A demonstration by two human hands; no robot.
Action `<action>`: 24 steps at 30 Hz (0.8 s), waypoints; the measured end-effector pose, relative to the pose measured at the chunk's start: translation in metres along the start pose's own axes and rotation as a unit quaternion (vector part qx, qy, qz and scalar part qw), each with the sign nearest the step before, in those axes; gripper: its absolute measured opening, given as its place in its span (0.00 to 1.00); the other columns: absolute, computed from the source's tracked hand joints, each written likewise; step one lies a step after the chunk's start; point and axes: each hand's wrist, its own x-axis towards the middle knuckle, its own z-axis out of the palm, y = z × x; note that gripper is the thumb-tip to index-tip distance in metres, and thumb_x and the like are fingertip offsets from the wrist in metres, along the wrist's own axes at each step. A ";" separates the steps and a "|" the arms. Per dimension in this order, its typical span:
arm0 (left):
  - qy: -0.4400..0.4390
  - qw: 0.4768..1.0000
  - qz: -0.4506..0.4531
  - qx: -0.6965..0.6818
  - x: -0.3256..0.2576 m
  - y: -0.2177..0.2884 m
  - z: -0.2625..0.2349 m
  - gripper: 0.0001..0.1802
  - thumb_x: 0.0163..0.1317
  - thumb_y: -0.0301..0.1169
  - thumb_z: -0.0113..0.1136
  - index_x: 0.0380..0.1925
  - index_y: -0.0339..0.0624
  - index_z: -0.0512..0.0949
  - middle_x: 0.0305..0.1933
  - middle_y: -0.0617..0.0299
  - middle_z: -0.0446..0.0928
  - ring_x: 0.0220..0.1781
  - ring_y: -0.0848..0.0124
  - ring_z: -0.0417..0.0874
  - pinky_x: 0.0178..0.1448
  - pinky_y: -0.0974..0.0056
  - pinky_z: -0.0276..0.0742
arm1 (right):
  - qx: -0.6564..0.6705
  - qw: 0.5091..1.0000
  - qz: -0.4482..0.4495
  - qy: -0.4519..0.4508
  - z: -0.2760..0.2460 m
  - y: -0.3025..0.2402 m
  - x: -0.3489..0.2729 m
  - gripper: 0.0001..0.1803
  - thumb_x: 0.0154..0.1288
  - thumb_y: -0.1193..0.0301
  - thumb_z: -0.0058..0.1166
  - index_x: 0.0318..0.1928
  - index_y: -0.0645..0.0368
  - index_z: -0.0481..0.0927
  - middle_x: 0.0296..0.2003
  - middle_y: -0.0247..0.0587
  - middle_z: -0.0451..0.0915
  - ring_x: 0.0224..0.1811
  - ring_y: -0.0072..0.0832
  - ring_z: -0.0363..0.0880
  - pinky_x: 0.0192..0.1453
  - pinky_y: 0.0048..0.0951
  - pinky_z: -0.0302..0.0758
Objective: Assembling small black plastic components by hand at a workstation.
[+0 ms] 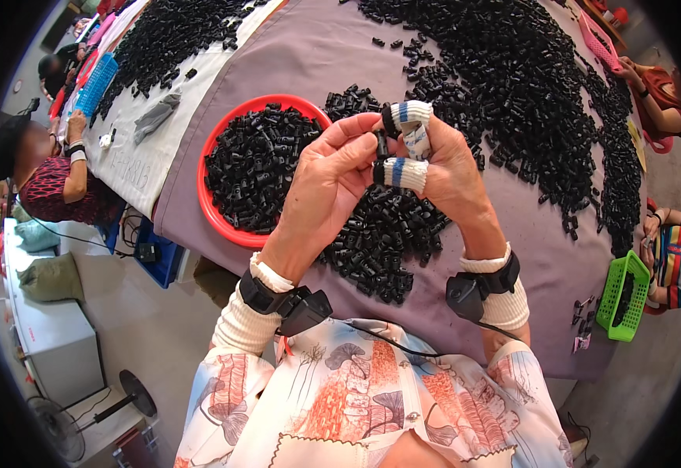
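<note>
Above the table, my left hand (321, 187) is closed, its thumb and forefinger pinching a small black plastic piece (382, 146). Facing it, my right hand (453, 175) curls in on the same piece from the other side. White ribbed sleeves with blue and black bands cover its thumb and forefinger, partly hiding the grip. Under both hands lies a loose pile of similar black pieces (391, 234). A round red basin (206, 183), full of such pieces, stands just left of my left hand.
A large heap of black pieces (512, 86) spreads over the mauve tablecloth (278, 58). At the right edge sits a green basket (618, 300). Other people (63, 175) work along the left and right sides. Fans (133, 394) stand on the floor at lower left.
</note>
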 end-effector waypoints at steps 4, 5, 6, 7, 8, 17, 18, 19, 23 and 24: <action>0.012 0.999 -0.002 -0.030 -0.002 -0.001 0.006 0.11 0.61 0.23 0.52 0.45 0.36 0.74 0.37 0.61 0.77 0.38 0.78 0.77 0.41 0.73 0.74 | 0.005 1.000 -0.025 0.001 0.000 0.004 0.000 0.23 0.47 0.72 0.66 0.44 0.60 0.73 0.27 0.28 0.73 0.27 0.15 0.68 0.30 0.18 0.69; 0.003 1.000 0.000 -0.028 -0.001 0.000 0.001 0.12 0.61 0.23 0.52 0.45 0.35 0.74 0.37 0.61 0.77 0.38 0.77 0.77 0.41 0.73 0.74 | -0.020 0.999 -0.016 0.019 0.000 0.003 0.000 0.22 0.46 0.70 0.67 0.42 0.60 0.74 0.26 0.29 0.73 0.27 0.16 0.68 0.30 0.19 0.69; -0.006 1.000 0.002 -0.026 -0.001 0.000 -0.003 0.12 0.61 0.23 0.53 0.45 0.35 0.74 0.37 0.60 0.78 0.38 0.77 0.77 0.41 0.73 0.74 | -0.046 0.998 -0.006 0.037 -0.001 0.003 0.000 0.21 0.46 0.68 0.67 0.40 0.61 0.74 0.26 0.29 0.73 0.26 0.16 0.68 0.30 0.20 0.68; -0.006 1.000 0.002 -0.026 0.000 0.000 -0.005 0.12 0.61 0.23 0.53 0.45 0.35 0.74 0.37 0.60 0.78 0.38 0.77 0.77 0.41 0.73 0.74 | -0.046 0.998 -0.007 0.037 -0.002 0.004 0.000 0.21 0.46 0.68 0.67 0.40 0.61 0.74 0.26 0.29 0.73 0.26 0.16 0.68 0.30 0.20 0.68; -0.016 1.000 -0.002 -0.025 0.000 0.000 -0.007 0.12 0.61 0.24 0.53 0.45 0.35 0.74 0.37 0.60 0.78 0.37 0.77 0.77 0.40 0.73 0.74 | -0.056 0.998 -0.006 0.024 -0.003 0.006 0.001 0.20 0.46 0.65 0.67 0.37 0.61 0.75 0.24 0.30 0.72 0.26 0.17 0.68 0.29 0.21 0.68; -0.013 1.000 -0.004 0.019 -0.002 0.000 -0.006 0.11 0.60 0.24 0.55 0.43 0.34 0.75 0.36 0.60 0.78 0.32 0.79 0.77 0.34 0.76 0.74 | -0.118 0.991 -0.005 -0.065 -0.006 0.003 0.005 0.21 0.46 0.58 0.65 0.28 0.64 0.75 0.19 0.34 0.70 0.22 0.21 0.66 0.28 0.26 0.65; -0.013 0.999 0.000 0.034 -0.001 0.000 -0.007 0.11 0.60 0.24 0.55 0.43 0.34 0.75 0.37 0.61 0.78 0.32 0.80 0.77 0.34 0.76 0.74 | -0.126 0.989 -0.008 -0.072 -0.007 0.004 0.005 0.21 0.46 0.58 0.64 0.27 0.64 0.74 0.19 0.34 0.70 0.22 0.22 0.65 0.28 0.27 0.65; -0.012 0.999 0.000 0.034 -0.001 0.000 -0.007 0.11 0.60 0.24 0.55 0.43 0.34 0.75 0.37 0.61 0.78 0.32 0.80 0.77 0.34 0.76 0.74 | -0.126 0.989 -0.007 -0.072 -0.007 0.003 0.006 0.21 0.46 0.58 0.64 0.27 0.64 0.74 0.19 0.34 0.70 0.22 0.22 0.65 0.28 0.27 0.65; -0.008 0.998 0.004 0.058 -0.002 0.001 -0.007 0.10 0.60 0.24 0.55 0.42 0.35 0.76 0.37 0.61 0.79 0.32 0.80 0.77 0.35 0.76 0.75 | -0.123 0.987 -0.007 -0.105 -0.008 0.002 0.007 0.21 0.48 0.58 0.62 0.27 0.65 0.74 0.18 0.35 0.69 0.22 0.23 0.65 0.28 0.28 0.65; -0.013 0.998 0.005 0.068 -0.002 0.001 -0.006 0.10 0.60 0.24 0.55 0.42 0.35 0.76 0.37 0.61 0.79 0.33 0.80 0.77 0.35 0.76 0.75 | -0.115 0.987 -0.004 -0.112 -0.008 0.004 0.007 0.21 0.49 0.58 0.62 0.28 0.65 0.74 0.18 0.35 0.69 0.22 0.23 0.65 0.28 0.29 0.65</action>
